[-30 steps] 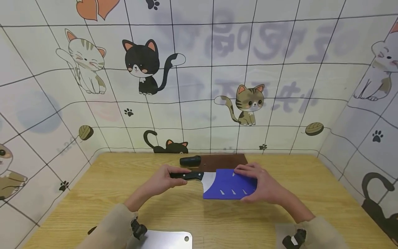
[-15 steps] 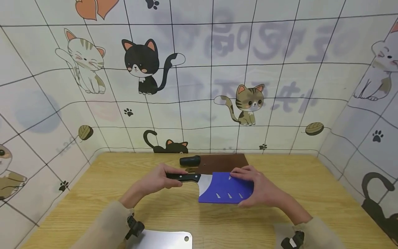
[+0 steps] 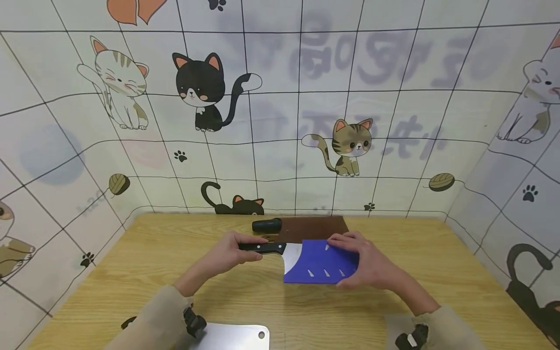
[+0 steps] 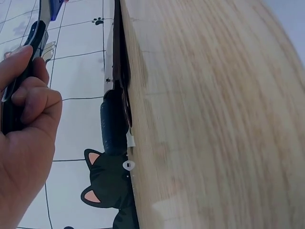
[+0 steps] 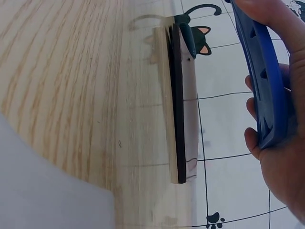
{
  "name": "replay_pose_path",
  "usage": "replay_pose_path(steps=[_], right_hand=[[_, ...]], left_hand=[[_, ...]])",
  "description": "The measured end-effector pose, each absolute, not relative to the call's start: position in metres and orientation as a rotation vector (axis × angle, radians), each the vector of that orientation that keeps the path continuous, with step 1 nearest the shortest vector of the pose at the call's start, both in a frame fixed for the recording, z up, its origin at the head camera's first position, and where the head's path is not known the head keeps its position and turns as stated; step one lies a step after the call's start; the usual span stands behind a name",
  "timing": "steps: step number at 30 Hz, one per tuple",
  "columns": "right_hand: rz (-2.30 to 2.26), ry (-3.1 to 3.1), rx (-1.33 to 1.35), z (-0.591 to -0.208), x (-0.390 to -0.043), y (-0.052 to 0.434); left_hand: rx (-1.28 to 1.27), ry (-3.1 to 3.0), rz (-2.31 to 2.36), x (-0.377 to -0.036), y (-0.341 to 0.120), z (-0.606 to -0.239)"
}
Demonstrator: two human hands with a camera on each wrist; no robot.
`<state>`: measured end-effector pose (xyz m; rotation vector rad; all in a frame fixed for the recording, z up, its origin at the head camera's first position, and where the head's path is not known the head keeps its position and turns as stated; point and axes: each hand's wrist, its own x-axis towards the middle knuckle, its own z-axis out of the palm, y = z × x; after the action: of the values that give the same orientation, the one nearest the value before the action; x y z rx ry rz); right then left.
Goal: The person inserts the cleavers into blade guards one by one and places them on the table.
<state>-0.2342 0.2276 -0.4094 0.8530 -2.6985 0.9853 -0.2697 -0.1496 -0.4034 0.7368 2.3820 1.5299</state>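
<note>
2 hands grip: left hand [image 3: 227, 253] fingers curl round knife handle [image 3: 261, 247], right hand [image 3: 366, 264] fingers pinch blue sheath [image 3: 321, 268].

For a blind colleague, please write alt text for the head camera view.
Left hand grips a cleaver's black handle while right hand holds its blue sheath, blade partly inside, above a wooden table. Behind lies a brown-sheathed knife.

The light is bright and even, with only soft, weak shadows under the hands on the table [image 3: 131, 272]. The head view is sharp but bends strongly at the edges, so the wall [image 3: 393, 73] lines curve. Both wrist views are turned sideways; the near wood grain looks blurred.
</note>
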Motion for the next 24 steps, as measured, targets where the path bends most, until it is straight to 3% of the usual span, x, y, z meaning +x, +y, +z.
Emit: replay_pose_path(steps=[24], right_hand=[[0.843, -2.886, 0.916, -0.418, -0.242, 0.229]], left_hand=[[0.789, 2.438, 1.401, -0.278, -0.145, -0.429]])
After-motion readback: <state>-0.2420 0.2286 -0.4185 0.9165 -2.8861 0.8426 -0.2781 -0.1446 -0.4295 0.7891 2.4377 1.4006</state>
